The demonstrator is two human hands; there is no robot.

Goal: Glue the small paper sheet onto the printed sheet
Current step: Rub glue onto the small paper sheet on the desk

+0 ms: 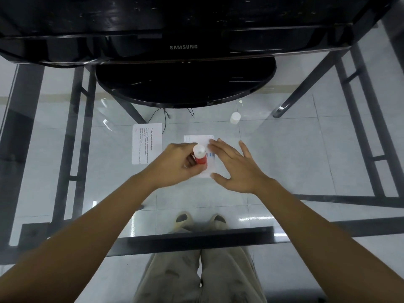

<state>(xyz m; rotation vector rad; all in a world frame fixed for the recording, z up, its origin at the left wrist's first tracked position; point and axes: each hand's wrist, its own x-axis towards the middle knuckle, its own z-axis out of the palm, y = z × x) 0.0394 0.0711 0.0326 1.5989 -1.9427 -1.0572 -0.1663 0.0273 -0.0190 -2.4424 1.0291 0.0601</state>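
My left hand is shut on a red glue stick with a white end, held upright over a small paper sheet on the glass table. The sheet carries faint print and small blue marks, and both hands hide much of it. My right hand lies flat and open, fingers spread, pressing on the sheet's right side. A printed sheet headed "Printer Information Report" lies just left of the small sheet, apart from my hands. The white glue cap stands alone, farther back and to the right.
A black Samsung monitor on a round stand fills the back of the glass table. Black metal frame bars and floor tiles show through the glass. My legs and shoes appear below the near edge.
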